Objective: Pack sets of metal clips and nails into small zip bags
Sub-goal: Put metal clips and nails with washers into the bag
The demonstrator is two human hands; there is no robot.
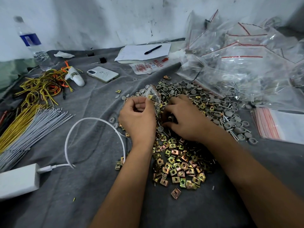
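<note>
head view: left hand [137,118] pinches upright zip bag [153,97].

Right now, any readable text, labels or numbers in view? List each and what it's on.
None reads cleanly.
Printed bag: red print, too blurred and upside down to read.
Bottle: blue label, text blurred.
Paper under the pen: faint marks, illegible.
Phone: small mark on its back, unreadable.
Small zip bag in the left hand: no print visible.
</note>
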